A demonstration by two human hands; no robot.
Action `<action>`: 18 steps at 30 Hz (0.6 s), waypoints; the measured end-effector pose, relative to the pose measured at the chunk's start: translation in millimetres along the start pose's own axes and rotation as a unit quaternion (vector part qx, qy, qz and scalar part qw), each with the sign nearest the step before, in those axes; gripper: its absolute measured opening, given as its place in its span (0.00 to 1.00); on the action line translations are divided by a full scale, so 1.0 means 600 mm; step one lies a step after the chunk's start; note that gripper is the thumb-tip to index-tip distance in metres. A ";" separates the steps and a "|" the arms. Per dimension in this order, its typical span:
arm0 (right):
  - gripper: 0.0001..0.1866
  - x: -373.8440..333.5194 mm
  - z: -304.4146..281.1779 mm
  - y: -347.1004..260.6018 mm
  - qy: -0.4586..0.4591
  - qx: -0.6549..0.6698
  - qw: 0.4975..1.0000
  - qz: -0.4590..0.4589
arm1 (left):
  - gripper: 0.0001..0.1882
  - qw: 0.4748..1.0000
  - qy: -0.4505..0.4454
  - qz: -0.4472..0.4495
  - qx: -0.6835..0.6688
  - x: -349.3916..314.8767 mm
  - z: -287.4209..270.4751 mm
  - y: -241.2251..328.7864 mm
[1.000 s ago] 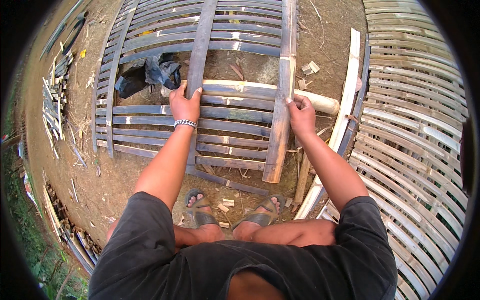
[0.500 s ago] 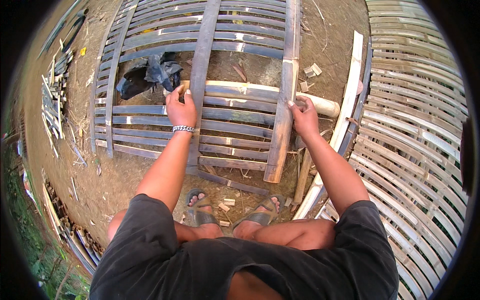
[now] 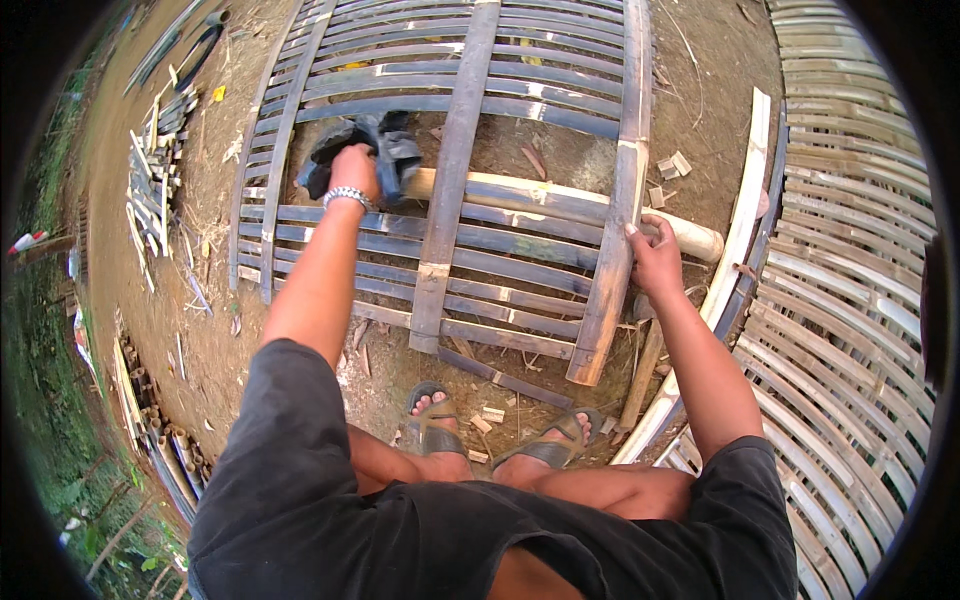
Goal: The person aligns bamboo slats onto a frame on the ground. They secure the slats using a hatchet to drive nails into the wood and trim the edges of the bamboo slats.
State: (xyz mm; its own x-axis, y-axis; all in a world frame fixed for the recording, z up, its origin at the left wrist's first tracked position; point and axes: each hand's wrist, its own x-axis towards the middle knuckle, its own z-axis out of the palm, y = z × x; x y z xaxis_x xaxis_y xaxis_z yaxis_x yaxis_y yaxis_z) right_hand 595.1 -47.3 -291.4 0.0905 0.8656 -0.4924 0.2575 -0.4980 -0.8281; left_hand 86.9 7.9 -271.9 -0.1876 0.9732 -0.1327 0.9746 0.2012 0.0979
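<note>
My left hand (image 3: 355,172) is on a crumpled black plastic bag (image 3: 397,160), its fingers closed into the folds and partly hidden. The bag lies in a gap of a slatted bamboo panel (image 3: 530,240), left of its middle upright strip (image 3: 450,200). My right hand (image 3: 655,258) is closed in a pinch beside the wide right-hand strip (image 3: 606,300), the thumb tip at that strip's edge. Whatever sits between those fingers is too small to make out. A round bamboo pole (image 3: 690,238) passes under the panel and sticks out just above my right hand.
A second slatted bamboo panel (image 3: 850,300) fills the right side, with a long pale bamboo strip (image 3: 745,200) along its near edge. Split offcuts (image 3: 155,190) are heaped at the left; bamboo tubes (image 3: 170,455) lie lower left. Small wood chips (image 3: 482,424) are scattered between my sandalled feet.
My left hand has left the middle strip and moved left and away onto the black plastic bag. My right hand stays by the right strip. The whole view has shifted slightly.
</note>
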 end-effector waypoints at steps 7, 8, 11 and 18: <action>0.27 -0.005 -0.003 -0.012 0.000 -0.021 1.000 0.007 | 0.23 0.995 -0.092 -0.040 0.009 0.178 0.093 -0.104; 0.27 -0.006 -0.010 -0.007 0.011 -0.021 1.000 0.007 | 0.23 0.994 -0.096 -0.040 0.022 0.192 0.103 -0.087; 0.26 -0.002 0.007 -0.010 -0.004 -0.001 1.000 0.015 | 0.27 0.987 -0.076 -0.143 0.004 0.220 0.133 -0.141; 0.27 -0.008 0.002 -0.022 0.006 -0.010 0.999 0.033 | 0.28 0.977 -0.069 -0.193 -0.056 0.210 0.146 -0.128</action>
State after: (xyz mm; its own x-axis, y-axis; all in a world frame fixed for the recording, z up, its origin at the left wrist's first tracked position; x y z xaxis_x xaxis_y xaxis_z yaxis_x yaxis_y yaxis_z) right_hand 590.3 -45.1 -278.1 0.1204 0.8312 -0.5427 0.2688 -0.5536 -0.7882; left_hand -1.0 105.6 -382.3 -0.5127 0.7996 -0.3129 0.8134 0.5689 0.1212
